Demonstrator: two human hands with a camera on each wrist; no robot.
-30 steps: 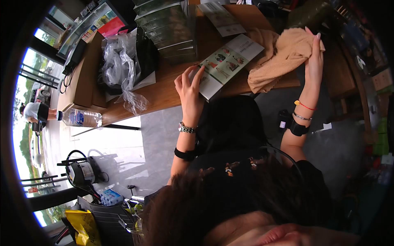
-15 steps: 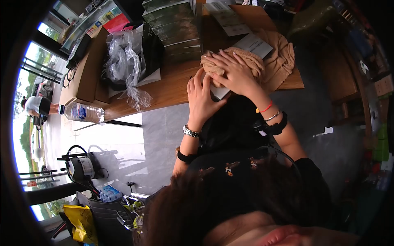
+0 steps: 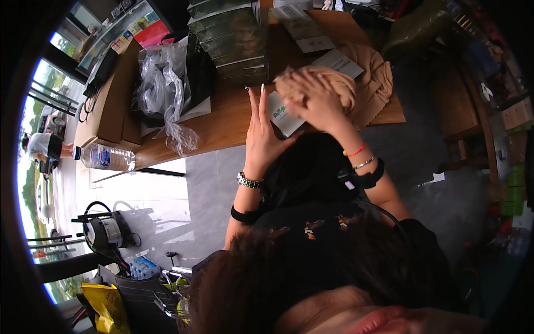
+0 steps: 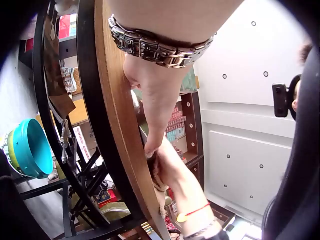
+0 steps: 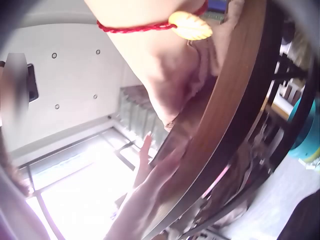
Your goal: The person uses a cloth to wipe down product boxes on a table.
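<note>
A flat white-and-green printed package (image 3: 282, 114) lies on the wooden table (image 3: 225, 111), its middle hidden by a tan cloth (image 3: 374, 83). My right hand (image 3: 321, 106) presses a bunched part of this cloth onto the package, fingers laid over it and somewhat blurred; the rest trails toward the table's right end. At the package's left edge is my left hand (image 3: 260, 136), with fingers pointing straight up and the thumb out toward the near corner. The left wrist view shows the thumb (image 4: 154, 125) at the table edge, close to the right forearm (image 4: 182, 195).
Behind the hands rise stacked dark green boxes (image 3: 228, 42), with a similar printed package (image 3: 303, 28) beside them. Clear plastic wrapping (image 3: 161, 83), a cardboard box (image 3: 114, 106) and a water bottle (image 3: 105, 157) stand at left. A teal bucket (image 4: 32, 147) is under the table.
My right hand has swung the cloth from the right over onto the package and shifted slightly there. My left fingers have straightened and lifted off the left edge, uncovering the near corner.
</note>
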